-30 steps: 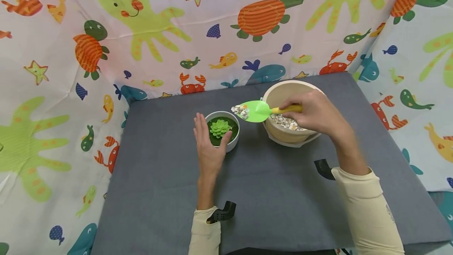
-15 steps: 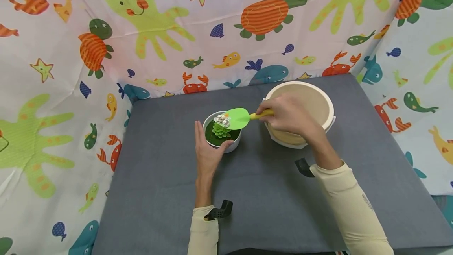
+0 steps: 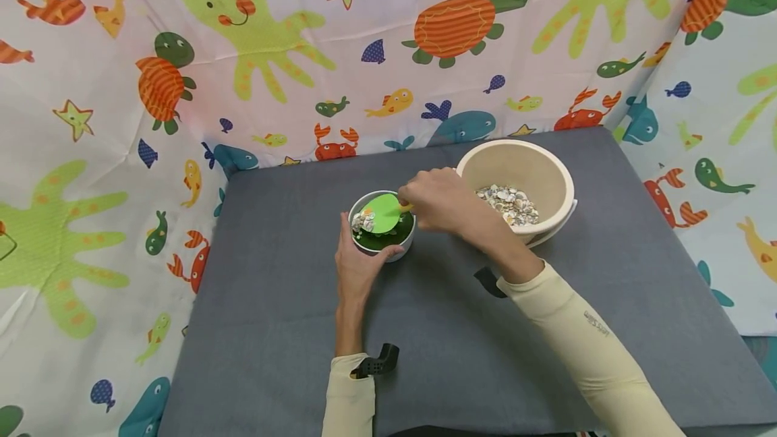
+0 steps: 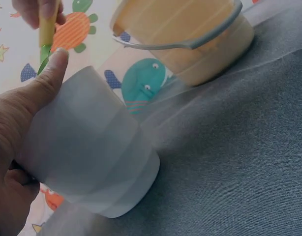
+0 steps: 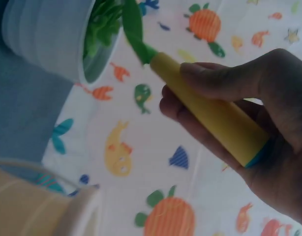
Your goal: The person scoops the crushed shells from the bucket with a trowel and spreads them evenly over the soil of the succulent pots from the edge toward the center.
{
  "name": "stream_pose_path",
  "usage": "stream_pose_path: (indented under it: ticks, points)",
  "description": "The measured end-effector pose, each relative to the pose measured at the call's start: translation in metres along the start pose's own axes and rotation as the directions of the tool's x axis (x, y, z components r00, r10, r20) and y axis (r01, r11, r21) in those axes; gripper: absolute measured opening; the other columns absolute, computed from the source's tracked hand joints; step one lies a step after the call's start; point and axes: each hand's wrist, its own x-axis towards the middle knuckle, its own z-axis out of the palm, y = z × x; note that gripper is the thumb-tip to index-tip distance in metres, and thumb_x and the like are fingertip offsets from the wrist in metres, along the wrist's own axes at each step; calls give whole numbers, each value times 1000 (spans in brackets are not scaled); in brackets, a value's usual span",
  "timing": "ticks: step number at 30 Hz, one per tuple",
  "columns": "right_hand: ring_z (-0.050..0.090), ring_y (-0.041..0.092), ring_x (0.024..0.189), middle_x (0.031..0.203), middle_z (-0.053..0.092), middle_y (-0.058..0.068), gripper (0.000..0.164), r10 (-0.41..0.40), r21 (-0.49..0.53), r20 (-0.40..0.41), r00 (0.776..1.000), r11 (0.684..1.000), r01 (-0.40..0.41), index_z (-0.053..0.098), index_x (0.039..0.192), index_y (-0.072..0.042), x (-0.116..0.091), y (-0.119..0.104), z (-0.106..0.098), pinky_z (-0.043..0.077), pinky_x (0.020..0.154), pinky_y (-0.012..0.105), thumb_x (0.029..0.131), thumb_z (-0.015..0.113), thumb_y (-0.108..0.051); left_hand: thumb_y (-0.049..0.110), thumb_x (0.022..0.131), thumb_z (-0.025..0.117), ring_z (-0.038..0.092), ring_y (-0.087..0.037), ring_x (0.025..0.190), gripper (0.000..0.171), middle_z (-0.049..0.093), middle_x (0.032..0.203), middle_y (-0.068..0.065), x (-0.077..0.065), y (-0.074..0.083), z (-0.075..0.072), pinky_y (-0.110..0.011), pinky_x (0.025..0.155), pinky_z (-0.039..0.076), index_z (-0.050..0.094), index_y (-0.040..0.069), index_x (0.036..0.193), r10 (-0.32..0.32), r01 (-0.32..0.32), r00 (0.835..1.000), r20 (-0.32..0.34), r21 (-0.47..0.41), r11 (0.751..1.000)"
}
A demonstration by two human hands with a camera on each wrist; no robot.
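Observation:
A small toy trowel with a green blade (image 3: 385, 212) and a yellow handle (image 5: 205, 105) is gripped in my right hand (image 3: 438, 199). Its blade tilts over a white ribbed plant pot (image 4: 102, 142), carrying shells or pebbles (image 3: 363, 221) at its tip. A few white bits lie inside the pot near the left rim. My left hand (image 3: 357, 270) holds the pot from the near left, thumb on one side and fingers round the other. Inside it, a green succulent (image 5: 103, 22) stands on a green surface; in the head view the blade mostly covers it.
Right of the pot stands a cream bucket (image 3: 555, 197) with shell and pebble pieces (image 3: 508, 205) inside and a pale handle (image 4: 190, 45) hanging down. Both containers are on a grey cloth-covered table (image 3: 273, 288). A sea-animal curtain (image 3: 388, 32) closes off the back and sides.
My right hand has carried the loaded trowel left from above the bucket to over the pot and tipped the blade. My left hand has closed in against the pot.

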Motion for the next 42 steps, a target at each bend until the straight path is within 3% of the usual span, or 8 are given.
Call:
stream_pose_path:
  ticks: [6,15,21,25,31,36,39,42]
  points:
    - [52,18,57,67,59,0,9,-49,-171,-49,998,984,40,64,73,-15,5,-18,-5,43,48,35,71,69,-8,55,49,84,36,-13,128,122,31,145,4,-2,1,-2,-39,100,36,13,31,146,5,-5,1000,-9,-18,1000]
    - [56,21,64,73,62,3,15,-80,-279,-82,993,959,54,67,77,-13,2,-31,-8,47,52,36,74,66,2,54,48,85,38,-16,126,122,34,143,5,-2,-3,1,-41,98,37,16,31,146,-6,5,999,-51,-3,1000]
    - [56,20,69,78,63,4,16,-108,-297,-99,989,952,74,68,84,-10,-8,-31,-10,48,56,34,75,64,3,54,43,86,44,-18,120,124,42,135,-4,-8,-1,4,-39,95,40,25,20,145,61,-54,985,-159,45,998]
    - [57,21,74,82,64,4,24,-70,-263,-169,983,964,23,67,88,-8,-25,-19,-15,48,56,34,70,61,6,58,38,85,50,-18,112,118,49,126,-4,-16,4,9,-42,92,41,40,16,139,70,-50,965,-254,81,995]
    - [56,18,63,77,65,3,14,42,-140,-350,936,985,-97,69,86,-7,-59,2,-22,45,49,32,78,60,0,58,41,85,50,-19,102,98,50,110,-4,-30,11,18,-42,91,34,53,9,120,40,-4,922,-386,94,996]
    - [52,17,58,74,66,4,14,136,-74,-430,893,980,-185,71,89,-7,-91,24,-32,43,50,30,77,65,-4,62,41,82,46,-21,95,87,47,101,-4,-38,15,25,-41,88,32,57,9,105,73,-1,879,-471,153,988]
    - [58,22,62,79,68,8,16,218,-49,-469,856,961,-272,72,91,-6,-114,40,-40,47,51,34,76,67,-2,67,40,79,44,-19,98,85,47,103,-4,-40,15,27,-41,90,32,58,10,100,93,3,869,-486,193,981]
    - [63,27,73,86,69,12,17,270,-37,-478,836,945,-326,71,91,-5,-134,57,-44,49,54,41,74,70,-2,67,40,79,42,-19,103,86,47,108,-5,-39,14,28,-42,91,31,57,10,101,105,-4,866,-489,204,979]
